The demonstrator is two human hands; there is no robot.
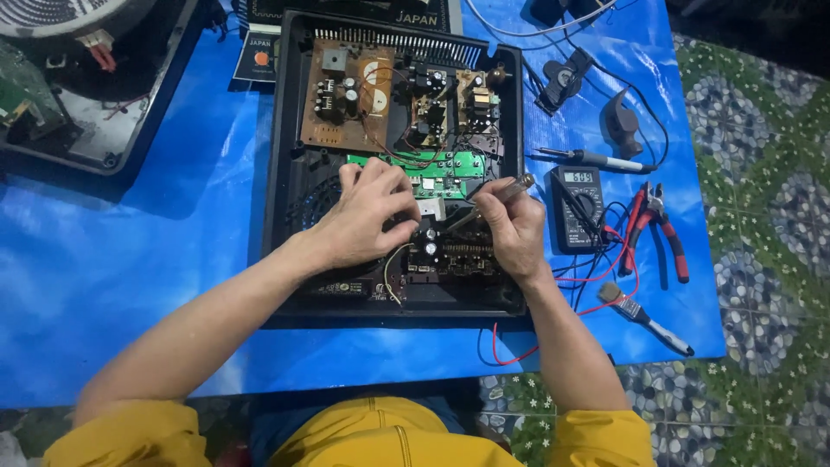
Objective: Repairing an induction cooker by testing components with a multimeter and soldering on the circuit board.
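An opened black appliance case (278, 156) lies on a blue sheet, with brown circuit boards (346, 95) at its far end and a green board (454, 166) in the middle. My left hand (367, 212) rests on the parts near the green board, fingers curled down onto them. My right hand (510, 227) grips a screwdriver (510, 188) with a clear handle, its tip pointing left and down into the boards between both hands. What lies under the left fingers is hidden.
Right of the case sit a digital multimeter (577, 207) with red and black leads, red-handled pliers (657, 227), a small brush (640, 316), a soldering iron (596, 159) and a hammer head (621, 123). Another opened appliance (78, 86) stands at the far left. Patterned floor lies beyond the sheet.
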